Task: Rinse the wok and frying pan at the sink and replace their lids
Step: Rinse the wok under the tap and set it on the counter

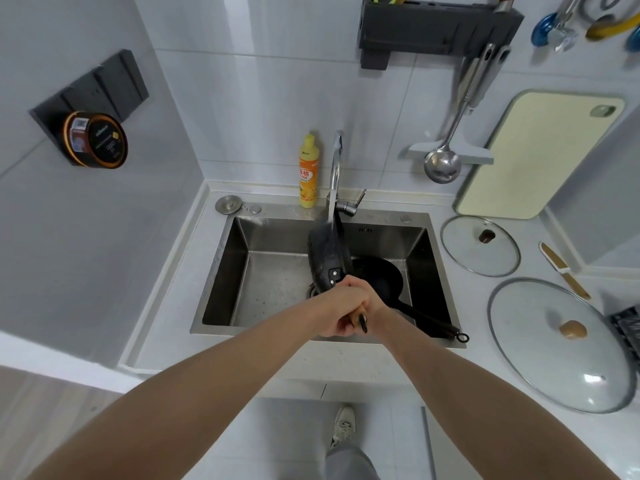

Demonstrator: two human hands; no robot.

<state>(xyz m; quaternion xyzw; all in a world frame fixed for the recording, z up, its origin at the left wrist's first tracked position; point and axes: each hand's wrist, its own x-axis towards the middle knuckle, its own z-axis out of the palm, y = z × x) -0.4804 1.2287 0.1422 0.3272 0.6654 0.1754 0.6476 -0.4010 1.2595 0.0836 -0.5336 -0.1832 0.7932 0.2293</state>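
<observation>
Sink (221, 271): set in bench (398, 358), left of centre. Tap (336, 161) and bottle (308, 171): behind sink at back edge. Frying pan (327, 258): on edge under tap, over sink. Wok (379, 277): in sink, right side. Small lid (479, 245) and large lid (557, 344): on bench right of sink, large nearer front edge

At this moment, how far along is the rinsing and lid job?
Midway. Both lids are off: the small lid and large lid lie on the counter. In hand: left hand and right hand together tilt one pan under the running faucet. The other pan sits in the sink; whether it is rinsed is unclear. Relidding remains.
</observation>
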